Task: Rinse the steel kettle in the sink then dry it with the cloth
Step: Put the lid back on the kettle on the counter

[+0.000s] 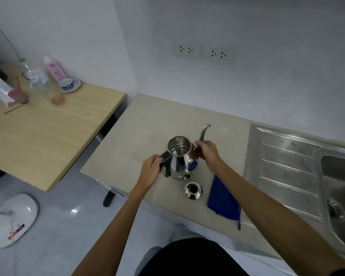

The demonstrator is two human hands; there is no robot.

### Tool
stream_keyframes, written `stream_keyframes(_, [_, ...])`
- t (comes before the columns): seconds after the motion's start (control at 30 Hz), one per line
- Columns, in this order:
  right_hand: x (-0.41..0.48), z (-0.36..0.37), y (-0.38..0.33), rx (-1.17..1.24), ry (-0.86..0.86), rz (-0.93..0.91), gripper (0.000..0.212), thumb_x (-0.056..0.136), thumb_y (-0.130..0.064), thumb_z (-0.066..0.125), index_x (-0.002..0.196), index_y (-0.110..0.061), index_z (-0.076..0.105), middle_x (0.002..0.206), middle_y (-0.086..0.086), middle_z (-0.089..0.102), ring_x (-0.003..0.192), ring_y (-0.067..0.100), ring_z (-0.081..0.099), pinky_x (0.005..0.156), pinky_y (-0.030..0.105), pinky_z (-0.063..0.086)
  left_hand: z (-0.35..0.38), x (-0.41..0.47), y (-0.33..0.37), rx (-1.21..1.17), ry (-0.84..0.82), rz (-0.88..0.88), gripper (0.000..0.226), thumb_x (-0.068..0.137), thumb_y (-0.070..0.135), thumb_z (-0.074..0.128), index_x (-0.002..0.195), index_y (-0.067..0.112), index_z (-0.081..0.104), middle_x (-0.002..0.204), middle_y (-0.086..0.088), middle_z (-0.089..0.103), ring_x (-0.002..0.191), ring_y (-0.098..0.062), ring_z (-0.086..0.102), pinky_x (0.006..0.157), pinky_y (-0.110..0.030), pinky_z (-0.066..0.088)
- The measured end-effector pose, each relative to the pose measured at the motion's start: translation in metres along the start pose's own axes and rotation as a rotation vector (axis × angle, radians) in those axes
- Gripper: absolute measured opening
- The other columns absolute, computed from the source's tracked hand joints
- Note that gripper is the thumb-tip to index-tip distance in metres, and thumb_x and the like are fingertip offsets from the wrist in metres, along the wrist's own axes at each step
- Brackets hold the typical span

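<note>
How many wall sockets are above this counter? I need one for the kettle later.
2. The left socket and the right socket sit side by side on the wall behind the counter, left of the sink. Others may lie outside the view.

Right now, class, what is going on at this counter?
A person holds a steel kettle on the counter, the left hand on its black handle and the right hand on the spout. The kettle is open; its lid lies beside a blue cloth. The sink sits to the right, with no water visible.
</note>
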State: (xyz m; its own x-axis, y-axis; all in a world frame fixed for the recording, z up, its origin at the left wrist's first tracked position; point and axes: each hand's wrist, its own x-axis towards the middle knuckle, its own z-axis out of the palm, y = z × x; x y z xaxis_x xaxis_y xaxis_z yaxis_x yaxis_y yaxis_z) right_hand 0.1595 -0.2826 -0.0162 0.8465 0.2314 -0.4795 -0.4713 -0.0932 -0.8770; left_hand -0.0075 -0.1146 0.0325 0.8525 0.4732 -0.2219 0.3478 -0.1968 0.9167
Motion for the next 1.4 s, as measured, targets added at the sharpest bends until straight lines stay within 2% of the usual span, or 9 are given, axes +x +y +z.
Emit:
stream_keyframes(0.43, [0.044,0.034,0.022,-0.021,0.063,0.144,0.036,0.087,-0.027,0.067,0.114,-0.004,0.059,0.088,0.007,0.067,0.077,0.019,0.061,0.076,0.034,0.049,-0.032,0.077,-0.019,0.120,-0.153,-0.049,0.037,0.099,0.007,0.047,0.063,0.015,0.051,0.063,-0.004,0.052,0.060,-0.018,0.044,0.056,-0.033,0.033])
stream_keyframes(0.67, [0.043,0.032,0.030,0.067,0.072,0.155,0.034,0.084,-0.031,0.069,0.107,-0.009,0.059,0.081,0.007,0.065,0.079,0.022,0.060,0.085,0.040,0.048,-0.038,0.086,-0.025,0.136,-0.258,-0.043,0.029,0.097,0.007,0.051,0.069,0.014,0.054,0.065,-0.004,0.056,0.061,-0.017,0.046,0.059,-0.029,0.036])
stream_keyframes(0.77, [0.033,0.030,0.028,0.014,0.058,0.151,0.040,0.088,-0.035,0.069,0.120,-0.014,0.057,0.099,0.003,0.067,0.096,0.024,0.060,0.091,0.037,0.048,-0.041,0.089,-0.028,0.176,-0.298,-0.013,0.020,0.095,0.009,0.057,0.075,0.013,0.057,0.069,-0.007,0.056,0.061,-0.015,0.047,0.053,-0.016,0.037])
stream_keyframes(0.83, [0.017,0.023,0.030,-0.170,0.105,0.111,0.054,0.088,-0.043,0.070,0.133,-0.020,0.052,0.116,-0.001,0.066,0.110,0.019,0.060,0.099,0.035,0.047,-0.042,0.093,-0.031,0.206,-0.326,0.003,0.012,0.094,0.013,0.062,0.083,0.008,0.059,0.070,-0.003,0.056,0.061,-0.012,0.048,0.052,-0.014,0.039])
stream_keyframes(1.0, [-0.047,0.003,0.061,-0.476,0.165,-0.031,0.044,0.091,-0.027,0.072,0.131,-0.017,0.060,0.124,-0.004,0.064,0.116,0.012,0.058,0.097,0.023,0.044,-0.046,0.106,-0.040,0.254,-0.328,0.065,0.042,0.079,0.047,0.076,0.096,0.018,0.051,0.090,-0.004,0.064,0.076,-0.019,0.062,0.065,-0.033,0.052])
stream_keyframes(1.1, [-0.075,-0.005,0.087,-0.708,0.086,-0.058,0.050,0.085,-0.029,0.079,0.130,-0.017,0.062,0.131,-0.001,0.062,0.122,0.015,0.054,0.106,0.028,0.041,-0.045,0.110,-0.040,0.272,-0.357,0.156,0.072,0.064,0.064,0.075,0.117,0.025,0.047,0.116,0.004,0.056,0.099,-0.017,0.060,0.081,-0.032,0.052])
stream_keyframes(1.17, [-0.084,-0.004,0.100,-0.844,0.040,-0.055,0.053,0.082,-0.028,0.081,0.130,-0.016,0.062,0.136,0.004,0.059,0.128,0.020,0.051,0.111,0.030,0.035,-0.043,0.114,-0.039,0.271,-0.389,0.243,0.086,0.062,0.063,0.076,0.131,0.024,0.044,0.126,0.009,0.048,0.113,-0.016,0.053,0.093,-0.032,0.047])
stream_keyframes(1.27, [-0.091,0.005,0.112,-0.928,0.053,-0.051,0.051,0.083,-0.019,0.079,0.131,-0.013,0.062,0.139,0.007,0.057,0.128,0.023,0.051,0.105,0.021,0.028,-0.040,0.122,-0.039,0.281,-0.436,0.349,0.092,0.063,0.059,0.078,0.140,0.024,0.041,0.129,0.015,0.041,0.124,-0.014,0.046,0.104,-0.033,0.041])
stream_keyframes(1.4, [-0.096,0.014,0.124,-0.930,0.171,-0.118,0.042,0.084,-0.012,0.077,0.125,-0.012,0.066,0.130,0.009,0.064,0.119,0.025,0.059,0.105,0.027,0.041,-0.038,0.130,-0.038,0.297,-0.473,0.457,0.088,0.067,0.046,0.085,0.140,0.022,0.043,0.131,0.017,0.043,0.124,-0.007,0.040,0.107,-0.033,0.037])
